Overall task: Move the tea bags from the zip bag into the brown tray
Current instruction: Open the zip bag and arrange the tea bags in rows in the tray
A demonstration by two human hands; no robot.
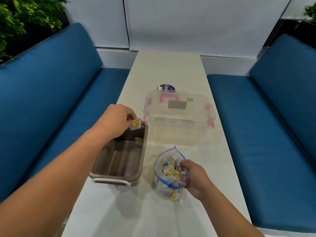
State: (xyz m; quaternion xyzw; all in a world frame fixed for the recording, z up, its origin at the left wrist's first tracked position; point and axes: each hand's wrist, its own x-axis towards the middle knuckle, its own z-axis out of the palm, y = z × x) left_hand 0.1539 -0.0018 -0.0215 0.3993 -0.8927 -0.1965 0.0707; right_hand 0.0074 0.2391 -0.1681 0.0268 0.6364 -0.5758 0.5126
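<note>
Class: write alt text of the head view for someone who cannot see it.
A person's left hand holds a tea bag over the far end of a brown tray, while the right hand grips an open zip bag of tea bags on a table.

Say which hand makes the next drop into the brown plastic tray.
Left: left hand pinches a yellow-tagged tea bag above the brown plastic tray; right hand grips the clear zip bag.

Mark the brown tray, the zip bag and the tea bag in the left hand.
brown tray [118, 158], head view, bare floor.
zip bag [168, 190], head view, clear front wall.
tea bag [136, 125], head view, yellow-printed face.
</note>
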